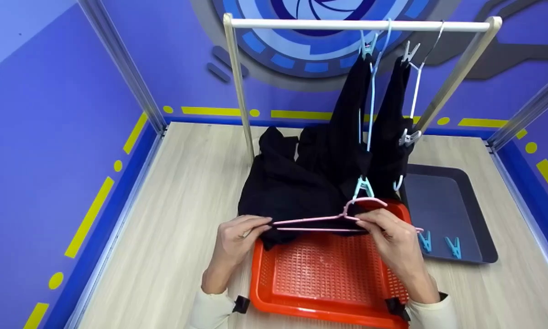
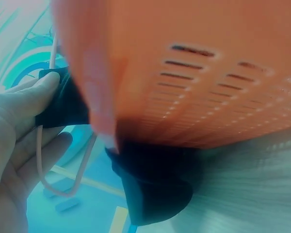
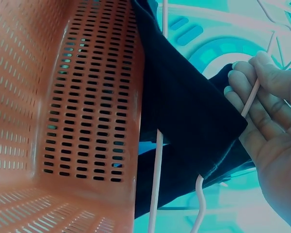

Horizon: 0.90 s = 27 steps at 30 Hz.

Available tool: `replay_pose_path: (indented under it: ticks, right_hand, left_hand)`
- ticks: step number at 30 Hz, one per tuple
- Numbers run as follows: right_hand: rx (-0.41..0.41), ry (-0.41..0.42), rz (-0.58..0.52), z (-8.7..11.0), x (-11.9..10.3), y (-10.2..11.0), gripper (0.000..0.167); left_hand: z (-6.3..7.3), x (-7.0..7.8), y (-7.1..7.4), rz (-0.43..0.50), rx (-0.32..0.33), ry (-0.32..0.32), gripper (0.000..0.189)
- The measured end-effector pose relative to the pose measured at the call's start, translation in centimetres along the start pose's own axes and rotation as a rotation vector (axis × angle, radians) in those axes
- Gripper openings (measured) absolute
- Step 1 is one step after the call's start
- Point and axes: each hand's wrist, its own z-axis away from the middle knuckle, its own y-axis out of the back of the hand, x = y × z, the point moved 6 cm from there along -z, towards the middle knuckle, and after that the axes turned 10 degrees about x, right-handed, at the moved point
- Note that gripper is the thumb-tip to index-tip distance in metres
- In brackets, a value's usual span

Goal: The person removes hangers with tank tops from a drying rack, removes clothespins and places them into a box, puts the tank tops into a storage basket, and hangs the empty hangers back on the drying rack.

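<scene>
A pink clothes hanger [image 1: 308, 220] lies level between my hands, above the red basket, with black fabric through and around it. At its left end my left hand [image 1: 237, 240] pinches the black garment [image 1: 287, 187]; the left wrist view shows the thumb pressed on cloth [image 2: 63, 102] over the hanger. My right hand [image 1: 395, 237] pinches the hanger's arm near the hook, with the garment's hemmed end [image 3: 199, 131] beside the fingers in the right wrist view. Most of the garment spreads behind the hanger, its far part bunched on the table.
The red perforated basket [image 1: 329, 315] sits below my hands. Behind stands a rack [image 1: 301, 23], where black clothes [image 1: 349, 105] hang on hangers with clothes pegs [image 1: 363, 187]. On the right, a dark grey tray [image 1: 443, 196] holds blue pegs [image 1: 453, 246].
</scene>
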Motion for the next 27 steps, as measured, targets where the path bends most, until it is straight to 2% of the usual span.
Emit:
replay_pose_path:
  ticks: [11,20,27]
  right_hand:
    - [0.088,0.015,0.0,-0.4,-0.5,1.1,0.036]
    - [0.158,0.007,0.014,-0.4,-1.1,2.0,0.031]
    - [0.188,-0.014,0.031,-0.2,-0.7,2.4,0.032]
  left_hand:
    - [-0.2,0.0,1.8,-0.014,0.048,0.059,0.032]
    - [-0.3,0.0,3.1,-0.017,0.09,0.06,0.034]
    - [0.2,-0.7,4.1,-0.048,0.121,0.136,0.033]
